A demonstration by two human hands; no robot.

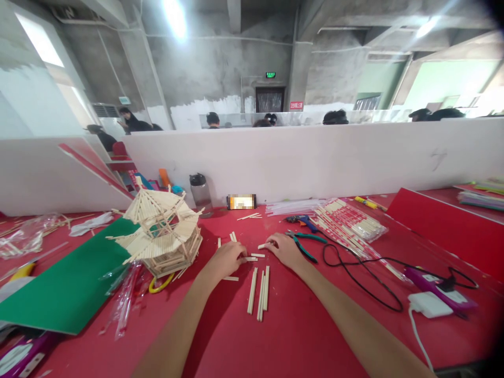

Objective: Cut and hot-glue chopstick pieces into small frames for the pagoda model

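My left hand (pixel 228 260) is closed, its fingertips pinching a short wooden stick (pixel 251 259) just above the red tabletop. Opposite it, my right hand (pixel 286 249) has its thumb and fingers closed on another short stick (pixel 261 247). Between the two lies a loose short stick (pixel 258 255). Nearer to me, several longer wooden sticks (pixel 263 294) are laid out roughly parallel. More short pieces (pixel 233 237) lie around my left hand, partly covered by it. A pavilion-like model (pixel 159 231) made of wooden sticks stands to the left, on the edge of a green board (pixel 71 275).
Right of my right hand are green-handled pliers (pixel 305 247), a blue glue gun (pixel 305 221), a black cable (pixel 354 278) and packed sticks (pixel 360 220). A phone (pixel 241 201) and a bottle (pixel 200 191) stand by the white partition (pixel 299 157). A purple power strip (pixel 437 289) lies far right.
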